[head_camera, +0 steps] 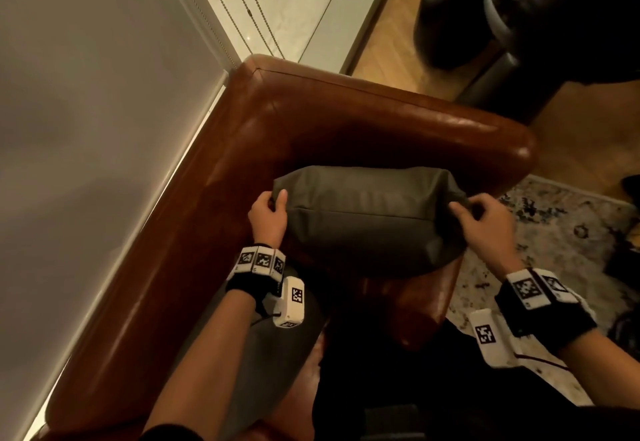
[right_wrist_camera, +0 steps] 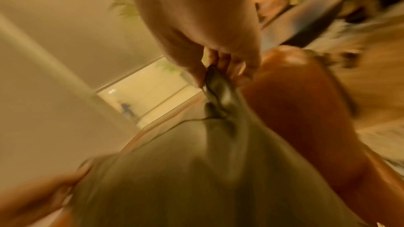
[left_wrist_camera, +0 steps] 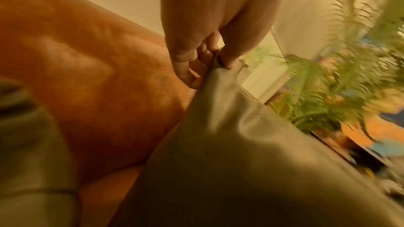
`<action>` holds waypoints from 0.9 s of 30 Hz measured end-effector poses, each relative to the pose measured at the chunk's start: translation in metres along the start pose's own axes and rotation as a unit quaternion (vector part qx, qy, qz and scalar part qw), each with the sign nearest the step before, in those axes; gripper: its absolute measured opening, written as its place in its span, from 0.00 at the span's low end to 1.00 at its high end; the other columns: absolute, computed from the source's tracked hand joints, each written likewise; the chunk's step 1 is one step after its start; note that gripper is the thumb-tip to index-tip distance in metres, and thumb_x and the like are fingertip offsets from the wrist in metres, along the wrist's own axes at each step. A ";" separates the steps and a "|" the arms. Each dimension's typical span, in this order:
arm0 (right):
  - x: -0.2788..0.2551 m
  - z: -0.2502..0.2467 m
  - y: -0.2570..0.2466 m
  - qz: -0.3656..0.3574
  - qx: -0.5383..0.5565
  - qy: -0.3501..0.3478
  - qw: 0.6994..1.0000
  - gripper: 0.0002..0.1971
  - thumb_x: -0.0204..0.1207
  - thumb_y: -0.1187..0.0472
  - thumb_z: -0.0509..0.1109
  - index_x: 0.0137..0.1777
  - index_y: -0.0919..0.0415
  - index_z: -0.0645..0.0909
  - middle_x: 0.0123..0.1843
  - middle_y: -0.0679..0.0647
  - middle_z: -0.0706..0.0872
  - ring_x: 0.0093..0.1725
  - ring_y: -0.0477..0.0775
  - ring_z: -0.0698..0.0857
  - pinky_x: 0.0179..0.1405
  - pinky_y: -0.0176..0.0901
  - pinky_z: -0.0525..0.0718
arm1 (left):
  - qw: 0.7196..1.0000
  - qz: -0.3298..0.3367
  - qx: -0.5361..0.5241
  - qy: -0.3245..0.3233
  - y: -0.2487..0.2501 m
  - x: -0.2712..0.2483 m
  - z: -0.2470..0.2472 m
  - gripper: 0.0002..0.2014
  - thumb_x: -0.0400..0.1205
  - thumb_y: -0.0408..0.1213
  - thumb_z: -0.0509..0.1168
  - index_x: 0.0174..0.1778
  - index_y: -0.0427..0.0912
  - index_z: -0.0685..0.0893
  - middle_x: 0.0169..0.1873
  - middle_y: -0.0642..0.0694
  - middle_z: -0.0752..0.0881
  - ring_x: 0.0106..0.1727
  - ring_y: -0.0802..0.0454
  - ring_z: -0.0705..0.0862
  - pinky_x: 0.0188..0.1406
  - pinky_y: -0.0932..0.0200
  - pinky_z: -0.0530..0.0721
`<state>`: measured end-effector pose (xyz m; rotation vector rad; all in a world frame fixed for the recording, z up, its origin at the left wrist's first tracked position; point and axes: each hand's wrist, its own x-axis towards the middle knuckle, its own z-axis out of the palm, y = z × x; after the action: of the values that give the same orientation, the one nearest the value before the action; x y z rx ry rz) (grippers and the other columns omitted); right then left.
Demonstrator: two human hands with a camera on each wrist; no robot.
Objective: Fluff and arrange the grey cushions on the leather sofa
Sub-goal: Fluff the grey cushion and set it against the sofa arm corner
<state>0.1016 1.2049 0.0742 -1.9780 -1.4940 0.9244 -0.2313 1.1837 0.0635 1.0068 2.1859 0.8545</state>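
A plump grey cushion (head_camera: 370,219) stands in the corner of the brown leather sofa (head_camera: 311,118), against its armrest. My left hand (head_camera: 273,208) pinches the cushion's top left corner (left_wrist_camera: 216,68) between thumb and fingers. My right hand (head_camera: 474,212) pinches the top right corner (right_wrist_camera: 214,78) the same way. Both wrist views are blurred and show the grey fabric (right_wrist_camera: 196,170) pulled taut below the fingers. A second grey cushion (left_wrist_camera: 28,144) lies on the seat to the left, and part of it shows under my left forearm (head_camera: 273,354).
A pale wall (head_camera: 86,94) runs behind the sofa back. A patterned rug (head_camera: 554,232) and wooden floor lie to the right, with a dark leather seat (head_camera: 519,7) beyond the armrest. A fern plant (left_wrist_camera: 328,84) stands past the sofa's end.
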 end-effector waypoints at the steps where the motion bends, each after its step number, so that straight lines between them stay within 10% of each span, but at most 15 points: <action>1: -0.005 0.008 -0.011 -0.046 -0.034 -0.013 0.998 0.10 0.75 0.57 0.71 0.40 0.64 0.78 0.37 0.56 0.80 0.39 0.55 0.79 0.38 0.46 0.71 | 0.999 0.038 0.017 0.008 0.008 -0.001 0.003 0.13 0.82 0.39 0.62 0.45 0.30 0.82 0.27 0.53 0.75 0.38 0.49 0.76 0.35 0.65 0.64; 5: 0.000 -0.014 0.000 -0.017 -0.027 0.009 0.999 0.13 0.78 0.54 0.68 0.43 0.66 0.81 0.39 0.60 0.83 0.40 0.58 0.79 0.39 0.44 0.69 | 0.996 0.069 0.038 0.045 0.011 0.013 -0.007 0.12 0.82 0.39 0.62 0.39 0.33 0.77 0.33 0.38 0.79 0.37 0.48 0.75 0.38 0.55 0.69; 12: 0.003 -0.011 0.005 0.047 0.003 0.029 0.998 0.18 0.79 0.49 0.65 0.39 0.65 0.77 0.32 0.55 0.77 0.39 0.59 0.78 0.30 0.46 0.69 | 0.998 -0.017 0.043 0.053 0.005 0.014 -0.008 0.19 0.83 0.47 0.60 0.30 0.40 0.69 0.28 0.48 0.72 0.37 0.46 0.74 0.37 0.60 0.64; 18: 0.013 -0.013 0.008 0.084 0.111 -0.009 0.990 0.18 0.79 0.49 0.65 0.56 0.65 0.84 0.47 0.57 0.87 0.48 0.53 0.83 0.47 0.51 0.82 | 0.996 -0.047 0.066 0.027 0.014 0.030 -0.026 0.16 0.83 0.37 0.60 0.64 0.34 0.82 0.62 0.35 0.84 0.67 0.40 0.80 0.66 0.55 0.73; 24: 0.017 -0.028 0.022 0.185 0.204 -0.016 0.961 0.06 0.76 0.59 0.71 0.41 0.62 0.81 0.38 0.52 0.81 0.38 0.47 0.78 0.33 0.33 0.75 | 0.992 -0.027 0.117 0.024 0.007 0.031 -0.034 0.18 0.80 0.42 0.66 0.58 0.31 0.85 0.57 0.33 0.87 0.62 0.39 0.82 0.64 0.54 0.75; 27: 0.014 -0.022 0.026 0.134 0.112 -0.001 0.985 0.10 0.74 0.55 0.73 0.42 0.63 0.82 0.41 0.59 0.84 0.43 0.54 0.81 0.41 0.43 0.78 | 0.982 0.031 0.184 0.018 0.005 0.024 -0.030 0.16 0.82 0.42 0.63 0.52 0.29 0.82 0.52 0.33 0.82 0.55 0.37 0.81 0.55 0.48 0.76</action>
<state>0.1370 1.2117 0.0664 -2.0385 -1.0854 1.1504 -0.2635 1.1961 0.0799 1.2449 2.4087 0.5056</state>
